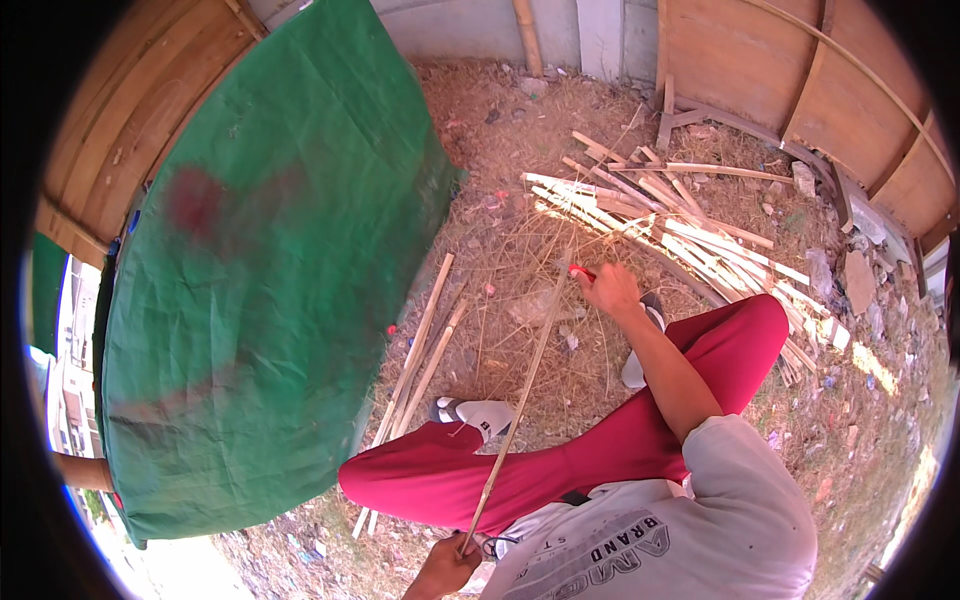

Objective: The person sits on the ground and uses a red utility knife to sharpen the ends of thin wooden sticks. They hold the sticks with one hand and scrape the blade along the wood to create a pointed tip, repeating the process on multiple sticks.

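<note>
A long, thin bamboo strip (530, 390) slants across my lap, from low in front of my shirt up to the ground ahead. My left hand (450, 568) is closed around its lower end, beside my waist. Out ahead, my right hand (614, 290) grips a small red-handled tool (580, 271), whose tip lies at or close to the strip's far end. Too little of that tool shows to tell its kind. Thin shavings (535, 245) lie on the ground around the far end.
A pile of split bamboo strips (690, 230) lies ahead on the right. More strips (425, 340) rest by my left knee, alongside a large green tarp (270, 280). Wooden panels (745, 60) and a pale wall (460, 30) stand beyond the littered, dry-grass ground.
</note>
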The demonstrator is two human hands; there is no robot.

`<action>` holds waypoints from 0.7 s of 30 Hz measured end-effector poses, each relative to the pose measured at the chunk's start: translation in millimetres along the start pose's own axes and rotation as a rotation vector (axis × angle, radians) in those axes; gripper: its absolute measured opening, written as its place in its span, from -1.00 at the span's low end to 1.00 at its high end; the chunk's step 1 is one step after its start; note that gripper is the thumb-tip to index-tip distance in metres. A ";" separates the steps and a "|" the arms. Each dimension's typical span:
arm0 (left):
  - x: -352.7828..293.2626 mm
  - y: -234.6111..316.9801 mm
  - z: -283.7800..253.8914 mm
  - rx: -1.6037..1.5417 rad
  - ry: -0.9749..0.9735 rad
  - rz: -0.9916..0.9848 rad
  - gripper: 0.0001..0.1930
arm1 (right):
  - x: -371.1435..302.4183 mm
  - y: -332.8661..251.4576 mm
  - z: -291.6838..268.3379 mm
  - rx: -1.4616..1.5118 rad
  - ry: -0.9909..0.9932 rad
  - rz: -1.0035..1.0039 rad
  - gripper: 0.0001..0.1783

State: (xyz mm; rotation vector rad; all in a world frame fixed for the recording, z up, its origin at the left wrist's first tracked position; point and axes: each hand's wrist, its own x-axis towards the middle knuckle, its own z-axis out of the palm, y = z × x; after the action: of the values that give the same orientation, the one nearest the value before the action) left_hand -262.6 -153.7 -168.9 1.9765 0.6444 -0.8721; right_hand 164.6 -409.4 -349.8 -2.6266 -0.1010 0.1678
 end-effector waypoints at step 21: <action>45.9 -31.4 -1.0 0.764 0.828 0.076 -0.84 | 15.2 36.3 -17.2 0.159 0.222 0.194 -0.43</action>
State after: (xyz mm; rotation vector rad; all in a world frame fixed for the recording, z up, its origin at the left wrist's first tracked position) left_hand -255.9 -132.3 -219.8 3.0744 0.7338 -0.1984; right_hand 183.5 -447.7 -354.2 -2.4737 0.2344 -0.0494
